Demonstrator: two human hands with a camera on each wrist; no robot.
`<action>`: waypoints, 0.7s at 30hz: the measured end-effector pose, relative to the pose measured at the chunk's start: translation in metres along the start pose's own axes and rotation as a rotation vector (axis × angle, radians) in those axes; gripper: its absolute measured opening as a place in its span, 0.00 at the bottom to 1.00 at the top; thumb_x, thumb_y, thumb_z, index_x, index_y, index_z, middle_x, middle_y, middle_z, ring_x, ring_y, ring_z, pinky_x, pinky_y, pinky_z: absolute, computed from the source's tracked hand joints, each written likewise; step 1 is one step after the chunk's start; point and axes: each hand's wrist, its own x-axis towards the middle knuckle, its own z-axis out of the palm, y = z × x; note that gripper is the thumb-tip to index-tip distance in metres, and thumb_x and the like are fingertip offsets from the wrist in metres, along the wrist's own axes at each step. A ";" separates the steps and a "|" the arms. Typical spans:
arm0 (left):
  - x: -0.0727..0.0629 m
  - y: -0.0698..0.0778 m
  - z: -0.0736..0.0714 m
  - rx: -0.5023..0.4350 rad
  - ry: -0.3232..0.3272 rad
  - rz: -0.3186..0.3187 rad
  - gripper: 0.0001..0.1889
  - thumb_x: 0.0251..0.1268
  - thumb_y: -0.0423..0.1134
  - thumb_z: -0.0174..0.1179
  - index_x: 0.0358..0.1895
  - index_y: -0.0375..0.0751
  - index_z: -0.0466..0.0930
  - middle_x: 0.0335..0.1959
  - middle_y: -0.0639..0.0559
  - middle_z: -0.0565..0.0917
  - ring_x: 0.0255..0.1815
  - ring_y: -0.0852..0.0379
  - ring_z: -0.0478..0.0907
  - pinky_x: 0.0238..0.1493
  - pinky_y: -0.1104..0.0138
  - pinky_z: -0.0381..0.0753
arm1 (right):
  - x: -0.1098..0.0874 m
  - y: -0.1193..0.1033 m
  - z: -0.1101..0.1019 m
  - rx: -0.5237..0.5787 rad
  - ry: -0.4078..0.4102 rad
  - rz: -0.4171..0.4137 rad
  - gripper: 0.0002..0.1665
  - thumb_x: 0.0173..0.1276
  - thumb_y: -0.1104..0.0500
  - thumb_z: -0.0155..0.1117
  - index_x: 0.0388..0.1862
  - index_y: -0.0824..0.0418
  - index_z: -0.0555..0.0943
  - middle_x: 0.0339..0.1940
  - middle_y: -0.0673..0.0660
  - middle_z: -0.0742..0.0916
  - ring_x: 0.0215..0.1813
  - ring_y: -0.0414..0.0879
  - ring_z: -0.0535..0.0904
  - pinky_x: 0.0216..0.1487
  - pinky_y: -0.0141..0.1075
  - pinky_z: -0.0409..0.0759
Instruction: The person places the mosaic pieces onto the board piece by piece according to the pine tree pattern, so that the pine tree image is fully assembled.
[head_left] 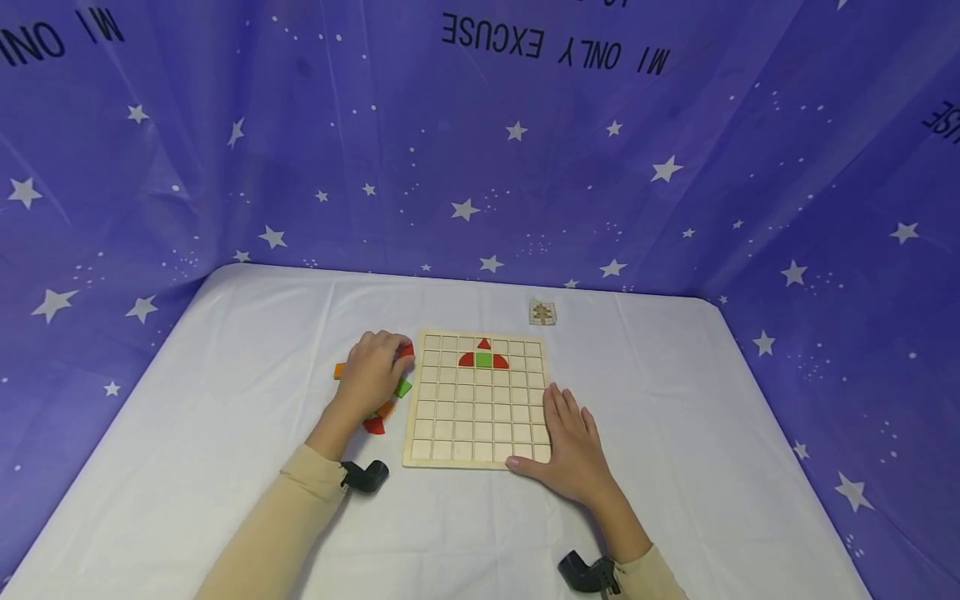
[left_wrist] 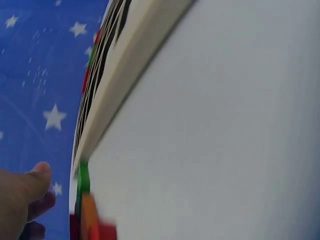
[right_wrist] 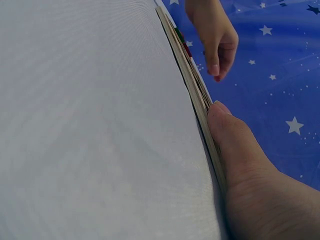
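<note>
A wooden grid board lies on the table. In its upper rows sit a red triangle, a green square and two red quarter-round pieces. My left hand is left of the board, over a loose group of coloured pieces it partly hides. A red piece shows by its fingertips. Thumb and fingers stand apart in the left wrist view, with no piece visible between them. My right hand rests against the board's lower right corner, fingers straight along the right side, thumb on the near edge.
Around the left hand lie an orange piece, a green piece and a red piece. A small pattern card lies beyond the board. White cloth covers the table; a purple star-printed curtain hangs behind.
</note>
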 end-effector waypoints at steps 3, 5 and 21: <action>0.000 0.012 0.004 -0.007 -0.022 0.058 0.16 0.65 0.43 0.67 0.52 0.40 0.83 0.46 0.46 0.85 0.43 0.47 0.75 0.47 0.54 0.74 | 0.000 0.000 0.000 0.002 0.003 -0.002 0.80 0.45 0.13 0.58 0.82 0.58 0.41 0.84 0.57 0.49 0.84 0.55 0.40 0.78 0.57 0.39; 0.000 0.019 0.008 -0.016 -0.043 0.080 0.16 0.64 0.44 0.68 0.50 0.41 0.84 0.45 0.48 0.85 0.44 0.48 0.75 0.48 0.55 0.74 | 0.000 0.000 0.000 0.000 0.004 -0.003 0.80 0.45 0.13 0.58 0.82 0.58 0.41 0.84 0.57 0.49 0.84 0.55 0.40 0.78 0.57 0.39; -0.003 0.041 0.027 0.024 -0.089 0.175 0.13 0.63 0.44 0.68 0.48 0.44 0.87 0.42 0.51 0.86 0.43 0.50 0.77 0.46 0.56 0.76 | 0.000 0.001 0.000 -0.001 -0.004 0.002 0.80 0.45 0.14 0.59 0.82 0.58 0.41 0.84 0.57 0.48 0.84 0.55 0.40 0.79 0.57 0.38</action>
